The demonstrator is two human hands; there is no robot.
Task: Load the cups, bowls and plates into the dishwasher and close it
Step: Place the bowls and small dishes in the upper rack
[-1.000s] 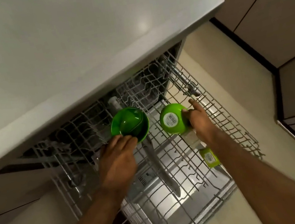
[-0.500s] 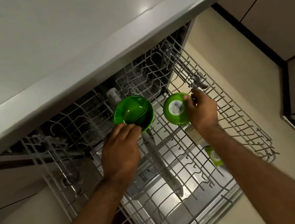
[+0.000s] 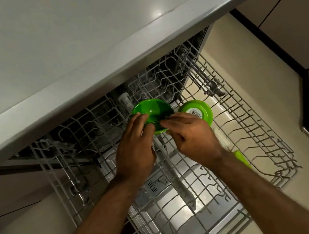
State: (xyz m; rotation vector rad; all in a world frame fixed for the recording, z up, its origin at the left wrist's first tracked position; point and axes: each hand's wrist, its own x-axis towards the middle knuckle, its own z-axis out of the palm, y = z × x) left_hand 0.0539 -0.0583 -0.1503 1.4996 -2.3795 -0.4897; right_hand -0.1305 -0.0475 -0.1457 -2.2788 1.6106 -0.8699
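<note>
Two green bowls stand in the pulled-out wire rack [image 3: 255,130] of the open dishwasher. The left green bowl [image 3: 153,108] is tilted with its inside facing me. My left hand [image 3: 135,151] pinches its near rim from the left, and my right hand [image 3: 192,137] pinches the same rim from the right. The second green bowl [image 3: 199,109] stands on edge just to the right, its white-labelled bottom towards me, with no hand holding it. A further green item [image 3: 241,158] shows partly behind my right forearm.
The grey countertop [image 3: 93,34] overhangs the back of the rack. Below the rack lie the open door and a spray arm [image 3: 178,180]. Beige floor [image 3: 256,78] and brown cabinets [image 3: 307,17] are to the right. The rack's right side holds bare wire tines.
My right hand let go of the labelled bowl and moved left onto the rim of the left bowl. My left hand stays on that bowl. The view shifted slightly.
</note>
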